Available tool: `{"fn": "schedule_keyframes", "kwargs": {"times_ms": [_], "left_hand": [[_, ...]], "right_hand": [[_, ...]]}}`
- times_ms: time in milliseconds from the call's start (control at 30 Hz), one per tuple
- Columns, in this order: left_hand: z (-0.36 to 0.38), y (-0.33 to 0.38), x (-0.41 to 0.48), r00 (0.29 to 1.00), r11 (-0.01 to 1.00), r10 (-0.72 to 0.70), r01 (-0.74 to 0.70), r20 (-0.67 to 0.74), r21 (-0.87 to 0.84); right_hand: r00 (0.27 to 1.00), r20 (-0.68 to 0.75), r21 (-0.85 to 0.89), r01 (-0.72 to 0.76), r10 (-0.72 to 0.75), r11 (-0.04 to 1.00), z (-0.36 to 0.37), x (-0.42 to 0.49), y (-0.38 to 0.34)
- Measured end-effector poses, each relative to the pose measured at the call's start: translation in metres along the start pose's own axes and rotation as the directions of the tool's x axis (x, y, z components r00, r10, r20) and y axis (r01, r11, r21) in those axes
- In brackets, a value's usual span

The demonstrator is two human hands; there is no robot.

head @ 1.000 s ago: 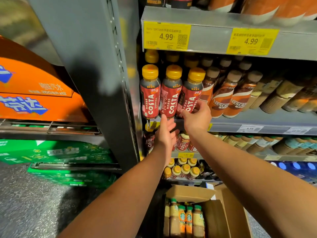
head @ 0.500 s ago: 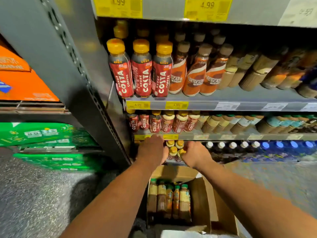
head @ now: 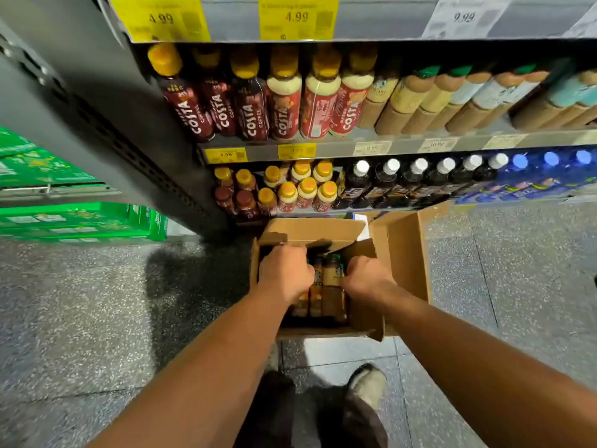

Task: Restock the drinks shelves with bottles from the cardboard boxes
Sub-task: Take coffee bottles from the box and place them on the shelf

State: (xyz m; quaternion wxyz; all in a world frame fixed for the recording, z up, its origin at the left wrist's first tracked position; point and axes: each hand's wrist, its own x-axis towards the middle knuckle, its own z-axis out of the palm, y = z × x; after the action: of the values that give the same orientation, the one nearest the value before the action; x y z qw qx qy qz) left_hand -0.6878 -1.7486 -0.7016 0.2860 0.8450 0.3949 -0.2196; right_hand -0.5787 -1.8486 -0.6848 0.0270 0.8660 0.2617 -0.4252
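An open cardboard box (head: 407, 260) stands on the floor in front of the drinks shelves. Several brown coffee bottles (head: 331, 286) stand upright inside it. My left hand (head: 284, 273) reaches into the box's left side, its fingers curled down over bottle tops. On the right side my right hand (head: 368, 278) curls its fingers round the bottles next to the middle one. Both sets of fingertips are hidden. Above, Costa bottles (head: 252, 114) with yellow caps fill the left of a shelf (head: 403, 147).
The bottom shelf holds small yellow-capped bottles (head: 307, 192), dark white-capped bottles (head: 416, 182) and blue packs (head: 549, 182). Green crates (head: 80, 221) sit at the left behind a grey upright (head: 106, 124). My shoe (head: 368, 386) stands on speckled floor behind the box.
Both hands dropped from the Costa shelf edge down past the lower shelves into the cardboard box. My view tilted downward with them.
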Motion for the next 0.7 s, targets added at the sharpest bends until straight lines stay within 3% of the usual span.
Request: {"fn": "schedule_keyframes", "kwargs": {"times_ms": [233, 333, 533, 700], "left_hand": [[0.069, -0.017, 0.027, 0.985, 0.994, -0.058, 0.072, 0.163, -0.086], [0.104, -0.032, 0.047, 0.970, 0.966, -0.132, 0.172, 0.202, -0.193], [0.178, -0.055, 0.084, 0.907, 0.839, -0.301, 0.398, 0.293, -0.371], [0.214, -0.062, 0.114, 0.821, 0.711, -0.468, 0.569, 0.326, -0.412]], "right_hand": [[0.988, 0.083, 0.224, -0.142, 0.127, 0.964, 0.054, 0.033, 0.021], [0.977, 0.132, 0.224, -0.193, 0.167, 0.955, 0.082, 0.065, 0.031], [0.938, 0.216, 0.281, -0.326, 0.272, 0.903, 0.146, 0.130, 0.055], [0.914, 0.215, 0.420, -0.406, 0.345, 0.812, 0.192, 0.167, 0.071]]}}
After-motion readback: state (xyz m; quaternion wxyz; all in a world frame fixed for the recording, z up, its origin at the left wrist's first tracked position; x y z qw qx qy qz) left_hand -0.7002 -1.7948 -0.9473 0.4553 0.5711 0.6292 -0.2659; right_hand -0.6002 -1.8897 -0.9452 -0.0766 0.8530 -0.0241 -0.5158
